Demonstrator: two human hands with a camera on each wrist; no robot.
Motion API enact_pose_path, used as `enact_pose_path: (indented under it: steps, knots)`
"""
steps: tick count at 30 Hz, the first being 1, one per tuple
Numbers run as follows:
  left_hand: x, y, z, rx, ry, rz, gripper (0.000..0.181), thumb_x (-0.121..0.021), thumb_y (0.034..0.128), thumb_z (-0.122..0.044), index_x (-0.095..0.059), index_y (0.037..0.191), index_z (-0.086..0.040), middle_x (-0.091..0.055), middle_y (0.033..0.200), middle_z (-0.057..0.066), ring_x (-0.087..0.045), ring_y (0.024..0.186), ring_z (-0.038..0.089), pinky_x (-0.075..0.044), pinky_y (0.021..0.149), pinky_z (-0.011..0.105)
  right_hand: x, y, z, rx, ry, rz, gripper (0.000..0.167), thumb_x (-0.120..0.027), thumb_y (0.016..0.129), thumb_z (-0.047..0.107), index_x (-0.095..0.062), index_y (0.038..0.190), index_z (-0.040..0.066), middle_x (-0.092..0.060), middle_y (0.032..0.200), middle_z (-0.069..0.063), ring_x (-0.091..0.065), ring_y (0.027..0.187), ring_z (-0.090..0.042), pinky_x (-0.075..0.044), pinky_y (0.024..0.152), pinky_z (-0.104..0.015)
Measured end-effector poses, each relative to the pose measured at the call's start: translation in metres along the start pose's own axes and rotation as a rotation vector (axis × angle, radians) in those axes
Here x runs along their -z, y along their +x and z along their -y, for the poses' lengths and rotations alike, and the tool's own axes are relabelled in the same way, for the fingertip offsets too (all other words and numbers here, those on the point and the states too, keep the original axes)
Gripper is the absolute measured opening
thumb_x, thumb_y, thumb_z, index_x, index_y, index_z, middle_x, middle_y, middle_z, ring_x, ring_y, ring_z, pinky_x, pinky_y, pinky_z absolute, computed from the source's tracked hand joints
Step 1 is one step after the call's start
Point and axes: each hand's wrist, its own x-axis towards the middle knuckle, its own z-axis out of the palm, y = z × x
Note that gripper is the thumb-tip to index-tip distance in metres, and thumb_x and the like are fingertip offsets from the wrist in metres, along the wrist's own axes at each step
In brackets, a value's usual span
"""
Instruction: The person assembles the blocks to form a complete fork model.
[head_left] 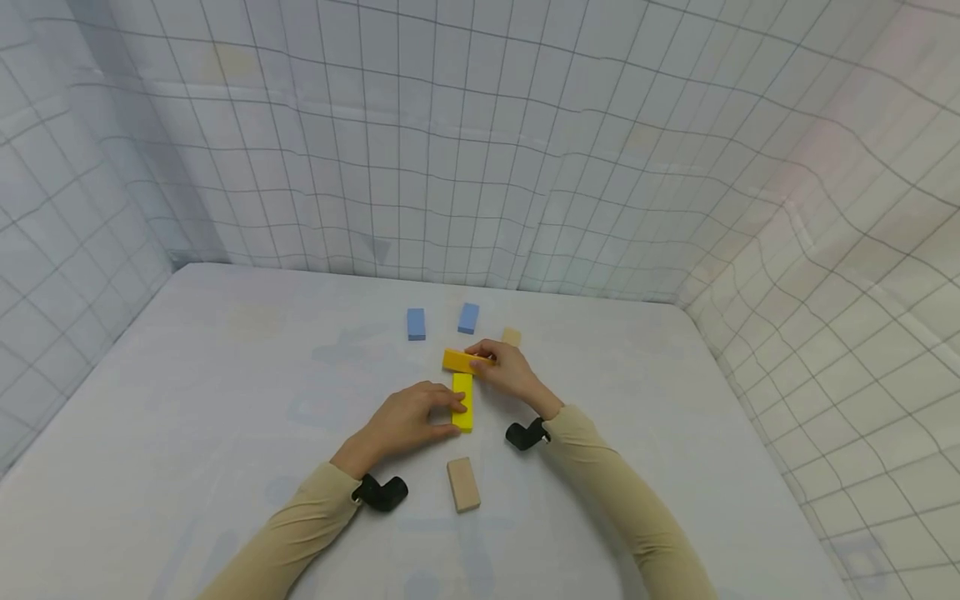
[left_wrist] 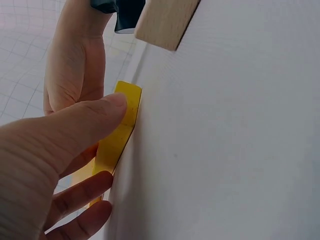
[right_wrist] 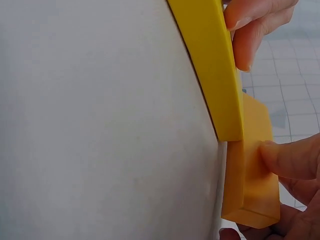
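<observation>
A bright yellow block lies lengthwise on the table. My left hand grips it from the left, thumb by its near end and fingertips over its top. Across its far end sits an orange-yellow block, forming a T shape with it. My right hand pinches the right part of that block between thumb and fingers. In the right wrist view, the orange-yellow block touches the end of the yellow block. The fingers hide part of both blocks.
Two blue blocks stand apart at the back. A pale wooden block lies just behind my right hand. Another wooden block lies nearer, between my forearms. White grid-patterned sheets hang around the white table.
</observation>
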Motion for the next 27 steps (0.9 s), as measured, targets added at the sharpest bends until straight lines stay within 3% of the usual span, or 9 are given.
enact_pose_path:
  steps: [15,27]
  knots:
    - [-0.0018,-0.0003,0.0020,-0.012,-0.042,-0.017,0.029,-0.076,0.0821,-0.028,-0.071,0.109,-0.017,-0.062,0.123,-0.005,-0.053,0.115,0.018,-0.042,0.095,0.039,0.0033,0.0035,-0.0017,-0.023,0.008,0.053,0.022,-0.059,0.094,0.011,-0.069,0.113,0.006,-0.066,0.106,-0.006,-0.053,0.084,-0.018,-0.044,0.073,-0.028]
    - [-0.0063,-0.0024,0.0079,0.008,-0.108,-0.038,0.029,-0.077,0.0808,-0.030,-0.071,0.107,-0.019,-0.062,0.122,-0.006,-0.054,0.111,0.015,-0.043,0.093,0.037,-0.0056,0.0074,-0.0014,0.017,-0.114,-0.029,0.016,-0.064,0.090,0.007,-0.075,0.101,0.008,-0.065,0.092,-0.004,-0.053,0.084,-0.018,-0.044,0.072,-0.029]
